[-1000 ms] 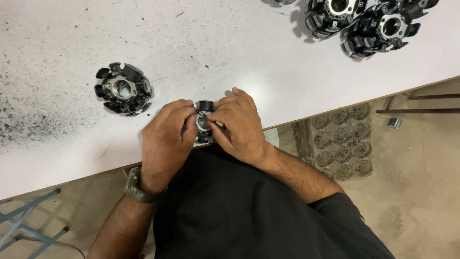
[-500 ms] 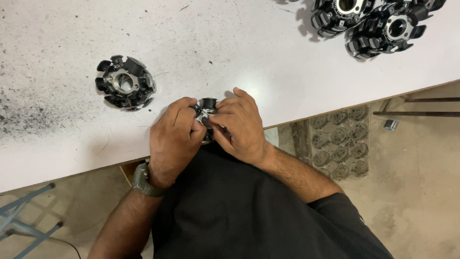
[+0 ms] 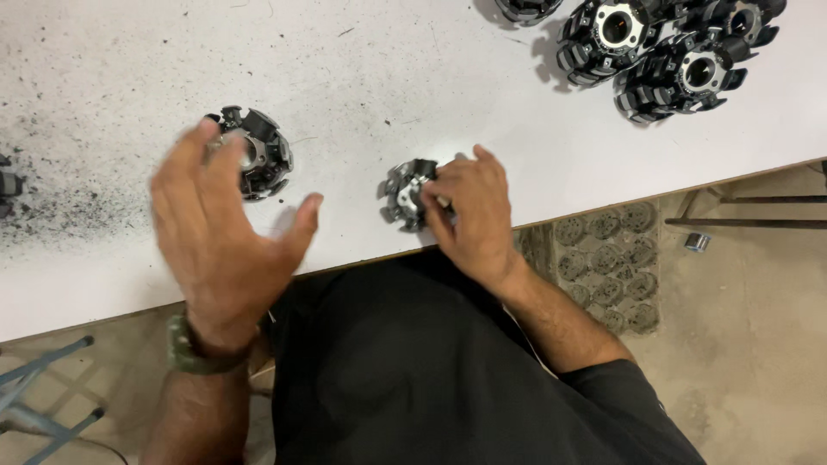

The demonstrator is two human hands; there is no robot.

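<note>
Gripping the toothed metal stator at the table edge with right hand, left hand hovering open; looking stiff, heavyish, best held by rim.

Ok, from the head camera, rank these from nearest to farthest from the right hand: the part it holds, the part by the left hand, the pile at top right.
1. Held round part, in the right hand.
2. Pile of parts, top right.
3. Lone round part, far left, by the left hand; close to the pile's rank.
</note>
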